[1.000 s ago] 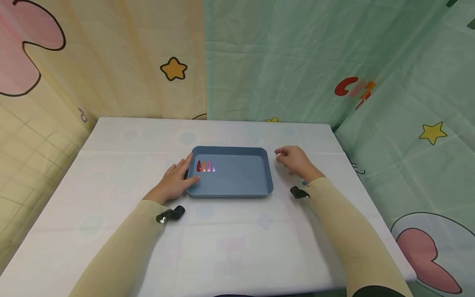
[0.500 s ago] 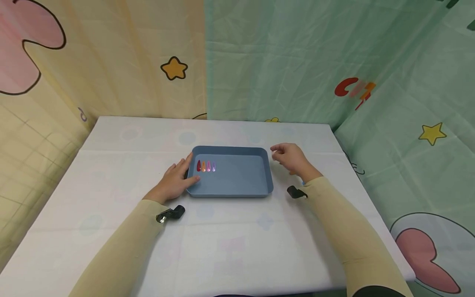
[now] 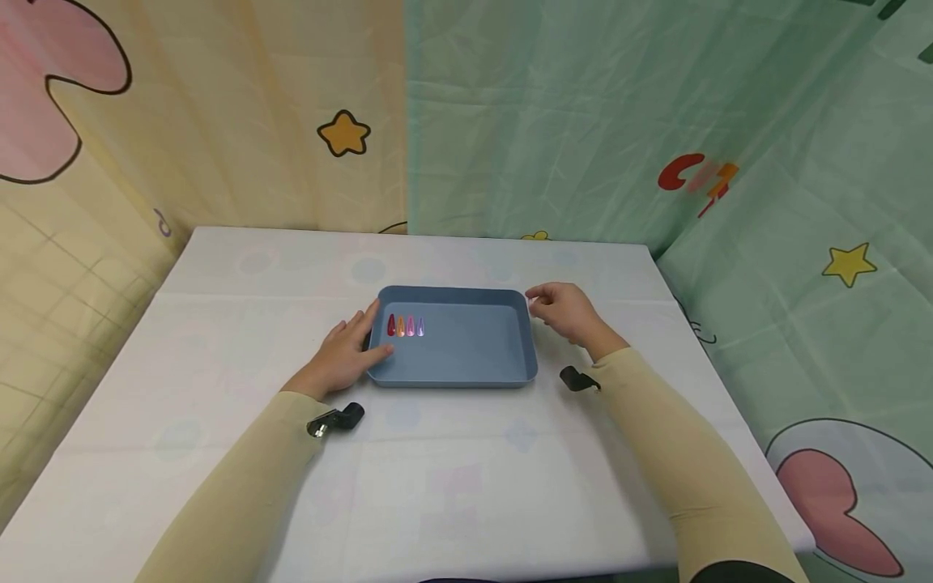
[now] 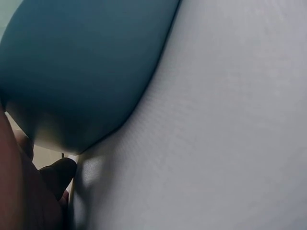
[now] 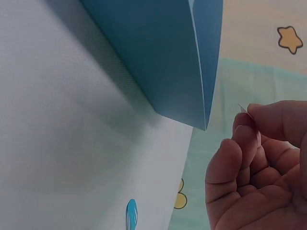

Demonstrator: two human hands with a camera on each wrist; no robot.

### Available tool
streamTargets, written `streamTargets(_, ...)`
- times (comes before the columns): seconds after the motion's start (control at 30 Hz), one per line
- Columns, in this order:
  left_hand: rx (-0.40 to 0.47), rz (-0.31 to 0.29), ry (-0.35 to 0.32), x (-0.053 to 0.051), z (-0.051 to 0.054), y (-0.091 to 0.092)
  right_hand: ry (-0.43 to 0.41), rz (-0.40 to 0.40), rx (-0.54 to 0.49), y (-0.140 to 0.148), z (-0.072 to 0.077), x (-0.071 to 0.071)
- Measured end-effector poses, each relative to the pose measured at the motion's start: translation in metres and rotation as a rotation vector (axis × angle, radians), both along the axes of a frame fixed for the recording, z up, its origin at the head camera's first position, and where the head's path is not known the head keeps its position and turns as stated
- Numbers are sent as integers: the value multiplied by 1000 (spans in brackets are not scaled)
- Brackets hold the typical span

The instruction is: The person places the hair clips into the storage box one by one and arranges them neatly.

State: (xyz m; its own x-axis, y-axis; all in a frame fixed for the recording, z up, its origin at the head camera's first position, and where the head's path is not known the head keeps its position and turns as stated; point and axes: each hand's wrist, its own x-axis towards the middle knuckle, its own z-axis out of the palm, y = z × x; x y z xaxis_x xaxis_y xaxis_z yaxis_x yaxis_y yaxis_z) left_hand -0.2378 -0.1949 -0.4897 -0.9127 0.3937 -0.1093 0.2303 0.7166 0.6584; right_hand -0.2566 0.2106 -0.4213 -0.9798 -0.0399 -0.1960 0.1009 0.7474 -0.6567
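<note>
Right hand (image 3: 568, 312) pinches a thin, pale, pointed sliver (image 5: 242, 109) between thumb and fingertip, the other fingers curled loosely inward; so little of the piece shows that neither its kind nor its long axis can be told. That hand hangs just outside the far right corner of a shallow, rectangular blue-grey tray (image 3: 477, 348) with rounded corners, and the right wrist view shows a gap between them. At the tray's other end the left hand (image 3: 338, 360) rests with fingers extended along the left wall and thumb stretched over the rim, seemingly steadying it rather than gripping. Close to that thumb, on the tray's floor, four small glossy teardrop-shaped clips lie side by side: a red clip (image 3: 391, 325), an orange clip (image 3: 401, 326), a pink clip (image 3: 411, 326) and a purple clip (image 3: 420, 327). Each points away from the person, while their row runs along the tray's long side. What a move from here turns on, by my judgement, is that this row lies to the right hand's left and slightly nearer the person, across most of the tray; its purple end faces the right hand, though the left hand is nearer. Outside the tray, a glossy blue elongated clip (image 5: 132, 215) lies on the white tablecloth (image 3: 437, 453).
</note>
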Motion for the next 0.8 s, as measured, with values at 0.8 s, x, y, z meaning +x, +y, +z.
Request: streamTargets(0.8, 5, 8, 17, 0, 0, 1, -17, 25, -38, -4, -10, 0)
